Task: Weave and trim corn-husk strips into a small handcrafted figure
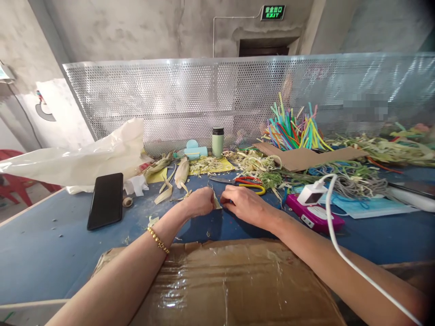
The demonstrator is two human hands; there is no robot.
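My left hand (203, 201), with a gold bead bracelet on its wrist, is closed in a fist over the blue table. A small pale piece of corn husk (216, 202) shows at its fingers. Just to the right, my right hand (244, 204) has its fingers curled downward and pressed together; whatever they grip is hidden. A narrow gap separates the two hands. Behind my right hand lie scissors (253, 184) with red and yellow handles. Beyond my left hand rests a pale bundle of dried corn husk (182, 173), with loose husk pieces (164, 194) beside it.
A black phone (105, 201) lies at left, near plastic sheeting (102, 151). A green tumbler (218, 142) stands at the back before a perforated metal screen (176, 99). Colourful pipe cleaners (295, 129), a purple power strip (314, 215) and a white cable (331, 226) are right. Cardboard (238, 280) lies in front.
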